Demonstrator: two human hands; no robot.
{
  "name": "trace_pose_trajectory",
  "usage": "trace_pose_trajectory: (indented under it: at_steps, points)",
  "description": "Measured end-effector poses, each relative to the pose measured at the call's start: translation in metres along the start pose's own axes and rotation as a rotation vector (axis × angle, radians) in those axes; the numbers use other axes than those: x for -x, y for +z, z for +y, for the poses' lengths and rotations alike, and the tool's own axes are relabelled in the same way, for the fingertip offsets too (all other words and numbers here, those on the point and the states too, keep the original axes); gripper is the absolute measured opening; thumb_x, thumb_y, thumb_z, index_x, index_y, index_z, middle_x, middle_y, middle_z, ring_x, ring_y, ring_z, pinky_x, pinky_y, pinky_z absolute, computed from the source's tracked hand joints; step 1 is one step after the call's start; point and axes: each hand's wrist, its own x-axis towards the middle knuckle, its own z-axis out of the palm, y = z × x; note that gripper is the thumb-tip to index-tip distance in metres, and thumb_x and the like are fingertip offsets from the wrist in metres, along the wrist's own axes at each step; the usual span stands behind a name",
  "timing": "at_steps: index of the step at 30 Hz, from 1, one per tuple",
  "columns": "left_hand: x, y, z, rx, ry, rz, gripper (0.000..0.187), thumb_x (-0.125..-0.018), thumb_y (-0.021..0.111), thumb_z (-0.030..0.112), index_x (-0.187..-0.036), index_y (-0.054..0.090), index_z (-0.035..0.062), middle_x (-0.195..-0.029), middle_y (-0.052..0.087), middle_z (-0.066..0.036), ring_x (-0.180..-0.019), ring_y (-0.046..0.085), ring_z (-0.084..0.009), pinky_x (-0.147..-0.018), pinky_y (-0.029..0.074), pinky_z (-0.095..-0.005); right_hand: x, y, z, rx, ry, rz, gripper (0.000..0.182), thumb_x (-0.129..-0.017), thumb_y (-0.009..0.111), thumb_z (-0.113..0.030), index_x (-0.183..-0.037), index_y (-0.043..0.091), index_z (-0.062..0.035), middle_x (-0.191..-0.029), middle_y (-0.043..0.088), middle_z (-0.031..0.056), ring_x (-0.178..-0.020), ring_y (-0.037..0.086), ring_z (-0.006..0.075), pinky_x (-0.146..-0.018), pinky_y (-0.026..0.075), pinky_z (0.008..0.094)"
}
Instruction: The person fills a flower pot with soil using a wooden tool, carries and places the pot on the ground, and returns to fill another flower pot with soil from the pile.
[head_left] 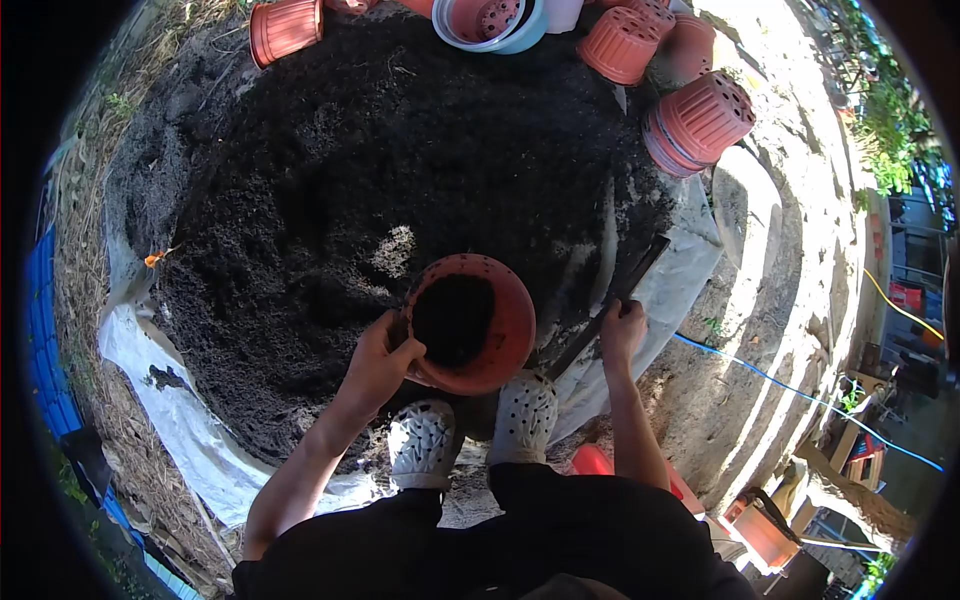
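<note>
My left hand [383, 362] grips the left rim of an orange-brown plastic pot [512, 335], thumb over the edge. Dark soil [453, 318] lies inside the pot, which is tilted over the soil heap near my feet. To the right, my right hand [622, 325] is closed around a long, thin dark bar [640, 268] that slants from upper right to lower left, its lower end near the pot. A wide heap of dark soil [330, 200] spreads beneath and beyond the pot on a pale sheet [690, 250].
Stacked pots [700, 122] and more orange pots [286, 30] stand along the heap's far edge, with a blue-rimmed pot [520, 35] among them. My white perforated shoes [422, 440] are just below the held pot. A blue hose [790, 388] crosses the ground at right.
</note>
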Motion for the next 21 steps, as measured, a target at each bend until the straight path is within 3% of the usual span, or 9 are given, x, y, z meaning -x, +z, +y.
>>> trace_pose_trajectory:
  at_steps: [5, 10, 16, 21]
  points:
    - [-0.001, -0.001, -0.001, -0.045, 0.010, -0.022, 0.027, -0.094, 0.055, 0.000, -0.119, 0.053, -0.0060, -0.101, 0.068, -0.014, -0.081, 0.074, -0.0246, -0.073, 0.065, -0.0378, 0.007, 0.002, 0.020, 0.100, -0.001, 0.079, 0.027, -0.093, 0.061, -0.021, -0.099, 0.064, 0.0048, -0.099, 0.070, 0.0253, -0.097, 0.066, 0.0442, -0.082, 0.050, 0.0543]
    - [-0.003, -0.004, -0.007, -0.046, 0.007, -0.011, 0.031, -0.094, 0.055, 0.000, -0.123, 0.051, -0.0069, -0.104, 0.068, -0.016, -0.083, 0.075, -0.0259, -0.073, 0.065, -0.0378, 0.000, -0.011, 0.024, 0.269, -0.069, 0.084, 0.025, -0.096, 0.058, -0.024, -0.108, 0.064, -0.0027, -0.109, 0.066, 0.0201, -0.096, 0.065, 0.0449, -0.080, 0.050, 0.0544]
    - [-0.001, -0.002, -0.002, -0.032, 0.002, -0.017, 0.031, -0.094, 0.056, 0.000, -0.123, 0.051, -0.0064, -0.102, 0.068, -0.015, -0.082, 0.074, -0.0254, -0.073, 0.065, -0.0379, 0.006, -0.018, 0.038, 0.387, -0.157, 0.003, 0.024, -0.098, 0.055, -0.022, -0.109, 0.063, -0.0026, -0.110, 0.065, 0.0216, -0.092, 0.067, 0.0456, -0.078, 0.051, 0.0565]
    - [0.000, -0.002, 0.000, -0.038, -0.018, -0.018, 0.030, -0.094, 0.056, 0.001, -0.123, 0.051, -0.0062, -0.101, 0.068, -0.015, -0.082, 0.074, -0.0253, -0.073, 0.065, -0.0378, 0.009, -0.020, 0.046, 0.396, -0.090, 0.039, 0.026, -0.097, 0.054, -0.021, -0.109, 0.062, 0.0004, -0.110, 0.064, 0.0236, -0.093, 0.067, 0.0468, -0.079, 0.052, 0.0576]
